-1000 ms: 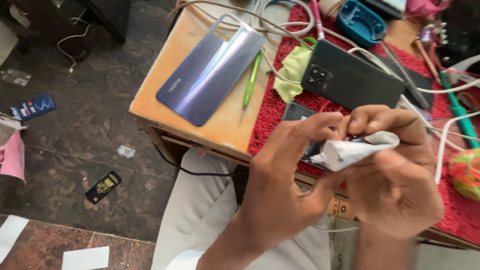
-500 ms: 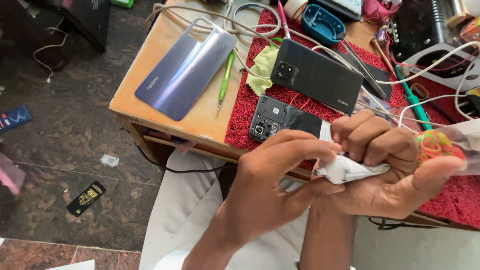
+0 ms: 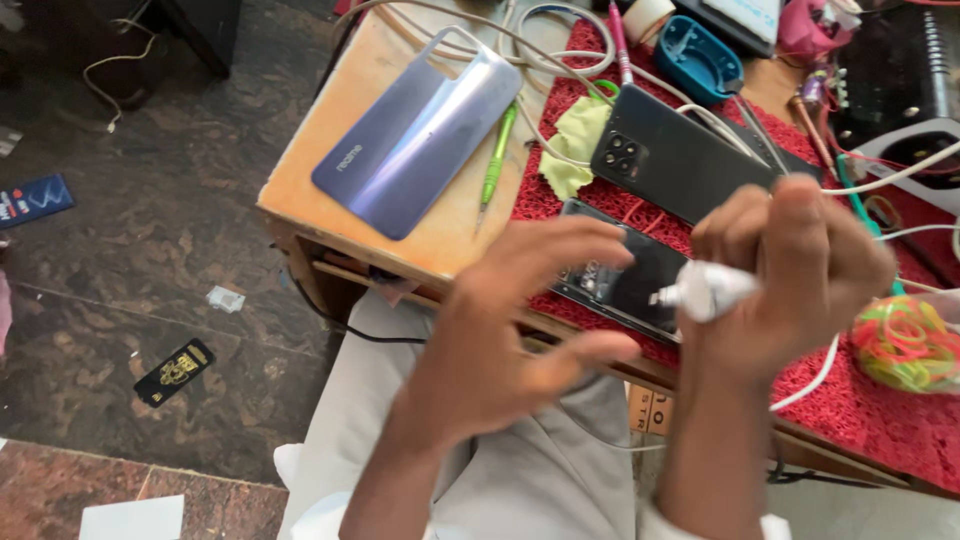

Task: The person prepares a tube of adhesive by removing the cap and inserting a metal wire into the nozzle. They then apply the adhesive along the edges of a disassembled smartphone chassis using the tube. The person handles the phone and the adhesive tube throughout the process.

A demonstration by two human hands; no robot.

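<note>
My right hand (image 3: 790, 275) grips a small white tube (image 3: 705, 292) with its nozzle pointing left, above the front edge of the red mat (image 3: 860, 400). My left hand (image 3: 510, 335) hovers beside it with fingers spread and holds nothing. Just beyond both hands a dark phone part (image 3: 625, 275) lies on the mat. Further back rests a black phone (image 3: 675, 155), camera side up. A blue-violet phone back cover (image 3: 420, 130) lies on the wooden bench top (image 3: 330, 175) to the left, with a green tool (image 3: 496, 165) beside it.
A yellow-green cloth (image 3: 575, 140), white cables (image 3: 560, 50), a blue plastic holder (image 3: 700, 60) and a bundle of coloured rubber bands (image 3: 905, 345) crowd the bench. Below left is dark stone floor with scraps and a small black packet (image 3: 175, 372). My grey-trousered lap (image 3: 540, 470) is under the bench edge.
My left hand has let go of the tube and opened, moving left and down. My right hand alone keeps the tube, raised slightly. The view has shifted.
</note>
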